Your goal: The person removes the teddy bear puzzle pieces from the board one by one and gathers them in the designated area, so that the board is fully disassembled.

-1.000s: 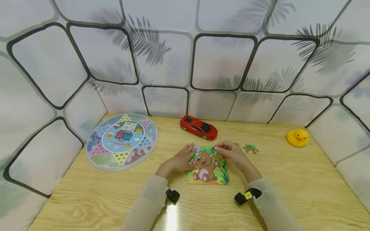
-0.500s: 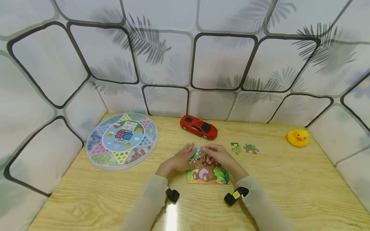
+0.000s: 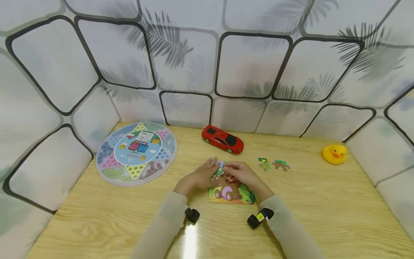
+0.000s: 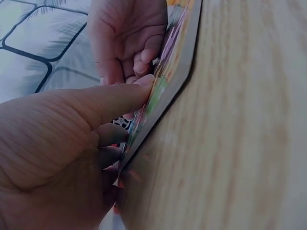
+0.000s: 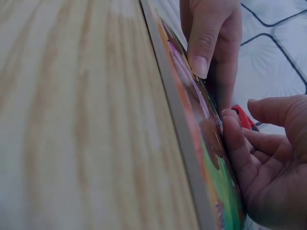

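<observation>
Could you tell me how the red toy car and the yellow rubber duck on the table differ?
The red toy car is long, low and angular; the yellow rubber duck is small and rounded. The car sits near the back wall, just beyond the hands on the bear puzzle; the duck sits far off by the right wall. Both rest untouched on the wooden table.

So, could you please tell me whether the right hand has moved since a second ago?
Yes. The right hand has shifted leftward over the bear puzzle, away from the yellow duck.

two loose puzzle pieces, one car, one duck
</observation>
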`<state>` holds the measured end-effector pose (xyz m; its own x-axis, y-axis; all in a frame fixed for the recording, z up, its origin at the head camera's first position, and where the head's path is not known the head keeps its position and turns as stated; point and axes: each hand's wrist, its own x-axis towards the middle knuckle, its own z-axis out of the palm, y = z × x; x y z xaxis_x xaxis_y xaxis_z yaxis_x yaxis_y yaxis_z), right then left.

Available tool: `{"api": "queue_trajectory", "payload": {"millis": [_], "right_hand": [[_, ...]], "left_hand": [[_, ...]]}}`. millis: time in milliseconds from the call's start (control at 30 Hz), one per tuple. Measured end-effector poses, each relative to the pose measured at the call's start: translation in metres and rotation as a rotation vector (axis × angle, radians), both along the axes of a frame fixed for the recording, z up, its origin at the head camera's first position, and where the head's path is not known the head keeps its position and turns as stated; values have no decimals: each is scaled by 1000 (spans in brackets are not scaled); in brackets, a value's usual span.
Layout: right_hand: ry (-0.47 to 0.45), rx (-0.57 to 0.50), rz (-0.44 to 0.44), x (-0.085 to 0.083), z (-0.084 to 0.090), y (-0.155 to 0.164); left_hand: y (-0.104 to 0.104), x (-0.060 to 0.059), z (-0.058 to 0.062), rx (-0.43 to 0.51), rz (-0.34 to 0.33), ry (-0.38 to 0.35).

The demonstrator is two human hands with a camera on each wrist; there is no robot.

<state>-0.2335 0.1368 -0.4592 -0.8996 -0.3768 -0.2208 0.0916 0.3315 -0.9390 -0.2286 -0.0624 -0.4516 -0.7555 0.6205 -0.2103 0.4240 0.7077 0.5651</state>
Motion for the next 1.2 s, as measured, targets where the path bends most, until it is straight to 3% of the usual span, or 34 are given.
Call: {"api": "queue_trajectory", "payload": {"millis": [233,533,767,1200], "right_hand": [[0,18,-23,1,1,-2],[-3,-8,-24,1,1,-3],[-42,-24,-46,5,12,-3],[-134,-23,-172,-1,8,-11]], "left_hand": [[0,3,3,-64,30,33],[-2,11,8,-156,121,55],[-3,13,5,-156,100,47],[-4,12,4,-197,74,-18]]}}
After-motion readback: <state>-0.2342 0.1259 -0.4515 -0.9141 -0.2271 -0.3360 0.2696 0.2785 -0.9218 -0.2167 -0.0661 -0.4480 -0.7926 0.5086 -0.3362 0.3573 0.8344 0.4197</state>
